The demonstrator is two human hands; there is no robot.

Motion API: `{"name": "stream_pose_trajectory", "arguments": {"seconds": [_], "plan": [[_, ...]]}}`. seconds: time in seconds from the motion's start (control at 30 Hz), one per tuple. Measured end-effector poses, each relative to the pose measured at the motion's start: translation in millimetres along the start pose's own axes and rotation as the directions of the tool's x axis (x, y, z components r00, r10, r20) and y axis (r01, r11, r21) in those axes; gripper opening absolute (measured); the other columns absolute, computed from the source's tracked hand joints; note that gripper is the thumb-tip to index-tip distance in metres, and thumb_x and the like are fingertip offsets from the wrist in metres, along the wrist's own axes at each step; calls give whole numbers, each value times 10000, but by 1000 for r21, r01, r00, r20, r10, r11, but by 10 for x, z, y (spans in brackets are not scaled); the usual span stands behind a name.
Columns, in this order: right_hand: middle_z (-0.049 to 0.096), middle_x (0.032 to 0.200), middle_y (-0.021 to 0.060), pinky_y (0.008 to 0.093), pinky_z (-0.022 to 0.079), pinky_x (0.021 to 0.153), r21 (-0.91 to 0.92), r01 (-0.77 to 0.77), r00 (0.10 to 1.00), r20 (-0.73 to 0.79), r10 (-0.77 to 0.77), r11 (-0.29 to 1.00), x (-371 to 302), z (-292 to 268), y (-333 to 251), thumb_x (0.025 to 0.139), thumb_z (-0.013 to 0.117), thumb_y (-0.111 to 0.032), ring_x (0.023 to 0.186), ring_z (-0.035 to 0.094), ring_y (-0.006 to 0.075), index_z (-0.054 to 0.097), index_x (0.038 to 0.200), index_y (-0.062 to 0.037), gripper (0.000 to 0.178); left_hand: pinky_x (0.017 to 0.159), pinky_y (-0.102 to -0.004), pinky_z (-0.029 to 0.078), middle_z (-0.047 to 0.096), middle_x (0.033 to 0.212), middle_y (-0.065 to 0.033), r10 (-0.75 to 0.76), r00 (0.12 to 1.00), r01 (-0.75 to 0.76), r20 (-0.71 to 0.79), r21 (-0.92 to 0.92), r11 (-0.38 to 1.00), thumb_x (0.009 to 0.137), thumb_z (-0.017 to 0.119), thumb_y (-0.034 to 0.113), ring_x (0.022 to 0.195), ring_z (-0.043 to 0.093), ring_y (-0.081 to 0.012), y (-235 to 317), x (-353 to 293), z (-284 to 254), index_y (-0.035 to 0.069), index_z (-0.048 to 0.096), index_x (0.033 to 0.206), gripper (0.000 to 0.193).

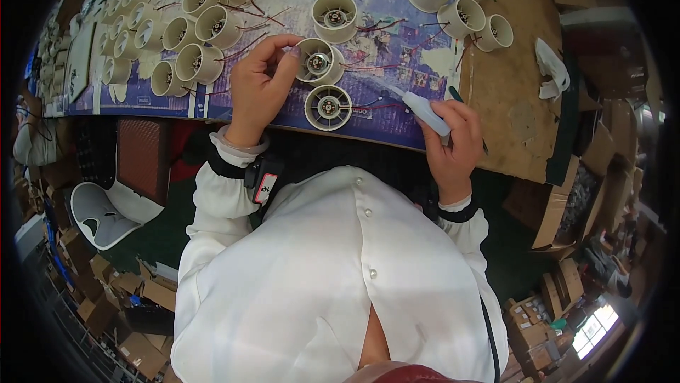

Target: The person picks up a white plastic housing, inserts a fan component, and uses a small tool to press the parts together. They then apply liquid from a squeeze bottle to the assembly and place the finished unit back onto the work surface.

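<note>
My left hand (261,89) grips the left rim of a cream round housing (318,63) between thumb and fingers. Inside that housing is a small motor with spokes, and thin red and dark wires trail from its right side. In my right hand (457,142) is a pale translucent squeeze bottle (429,114), its thin nozzle pointing up-left toward the housings. Just nearer to me stands a similar housing (328,107) at the table's front edge. Another housing (334,18) stands just beyond the held one.
More housings with wires crowd the left of the table (283,11), and several stand at the far right (462,18). Brown cardboard (520,110) covers the right end, with a crumpled white cloth (552,68) on it. A white chair (106,220) and an open carton (577,199) flank me.
</note>
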State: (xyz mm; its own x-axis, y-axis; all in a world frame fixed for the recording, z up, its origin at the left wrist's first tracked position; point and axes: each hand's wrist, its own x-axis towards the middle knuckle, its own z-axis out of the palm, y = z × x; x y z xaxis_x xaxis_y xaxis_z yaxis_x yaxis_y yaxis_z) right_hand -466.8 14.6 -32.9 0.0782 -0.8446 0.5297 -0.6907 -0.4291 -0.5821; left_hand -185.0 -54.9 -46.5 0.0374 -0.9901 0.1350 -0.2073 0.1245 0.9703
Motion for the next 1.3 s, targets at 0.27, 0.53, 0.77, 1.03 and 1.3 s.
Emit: {"name": "stream_pose_trajectory", "arguments": {"seconds": [0.27, 0.53, 0.77, 1.03, 1.3], "plan": [[618, 1022, 98, 309, 495, 748, -18, 4, 1000, 20, -4, 1000, 26, 7, -33, 772, 786, -25, 888, 615, 236, 660, 1054, -53, 310, 532, -199, 373, 571, 649, 36, 26, 1000, -26, -1, 29, 999, 890, 634, 89, 589, 471, -22, 13, -12, 5, 31, 678, 1038, 165], [616, 1035, 110, 322, 491, 781, -15, -7, 999, 53, 8, 1000, 35, 0, -59, 777, 773, -2, 910, 611, 252, 655, 1067, -51, 317, 497, -208, 393, 597, 637, 7, 77, 997, -77, 4, 74, 994, 868, 653, 88, 544, 502, -33, 126, -39, 31, 46, 687, 1021, 163], [612, 1046, 119, 326, 491, 796, -33, 8, 997, 71, -6, 999, 64, -10, -79, 784, 761, 12, 930, 609, 264, 647, 1083, -48, 326, 483, -212, 392, 600, 633, -9, 142, 990, -141, -1, 117, 983, 847, 660, 85, 516, 504, -47, 90, -39, 9, 50, 685, 1023, 181], [615, 1036, 124, 328, 495, 800, -87, 62, 994, 96, -53, 994, 97, -41, -114, 779, 764, 14, 928, 610, 269, 644, 1084, -48, 334, 487, -227, 410, 597, 629, -28, 170, 985, -170, 5, 92, 981, 832, 658, 76, 520, 537, -67, 127, -51, 15, 46, 680, 1032, 203], [620, 1030, 121, 326, 497, 796, -189, 142, 985, 121, -121, 972, 154, -107, -191, 760, 774, 17, 919, 612, 269, 649, 1081, -54, 352, 493, -241, 426, 601, 628, -40, 173, 985, -173, 11, 117, 978, 830, 659, 75, 524, 559, -92, 152, -50, -2, 39, 679, 1017, 192]]}}
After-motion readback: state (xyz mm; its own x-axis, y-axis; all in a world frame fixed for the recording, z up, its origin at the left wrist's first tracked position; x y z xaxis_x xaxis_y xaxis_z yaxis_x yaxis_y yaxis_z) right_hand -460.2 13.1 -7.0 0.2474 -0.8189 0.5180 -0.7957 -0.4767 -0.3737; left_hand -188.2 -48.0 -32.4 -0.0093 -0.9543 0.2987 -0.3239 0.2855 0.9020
